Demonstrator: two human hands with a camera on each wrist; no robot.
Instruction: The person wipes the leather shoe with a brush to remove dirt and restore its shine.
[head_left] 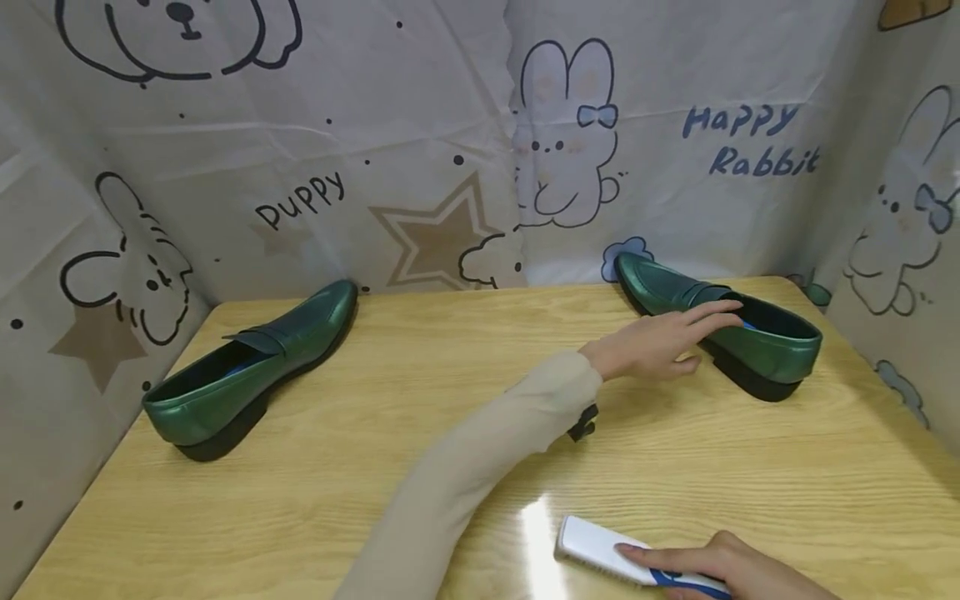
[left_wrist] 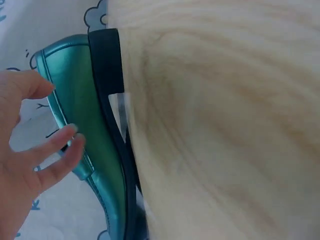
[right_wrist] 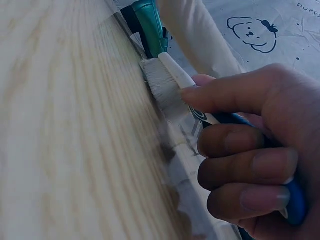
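Note:
A green loafer (head_left: 780, 357) with a black sole stands at the back right of the table, its toe toward the wall. My left hand (head_left: 660, 343) reaches across to it, with fingers extended over the rim of its opening. In the left wrist view the thumb and fingers (left_wrist: 55, 170) are spread beside the loafer's upper (left_wrist: 80, 100); whether they touch it I cannot tell. Near the front edge my right hand (head_left: 738, 567) grips a white and blue brush (head_left: 603, 546) by its handle, bristles (right_wrist: 167, 90) facing the table. A matching green loafer (head_left: 300, 342) stands at the left.
The wooden table (head_left: 450, 375) has a light wood grain. A white cloth wall (head_left: 420, 108) with cartoon drawings rises behind it and along both sides. My left sleeve (head_left: 480, 467) crosses the middle of the table, with a small black object (head_left: 583, 423) at the wrist.

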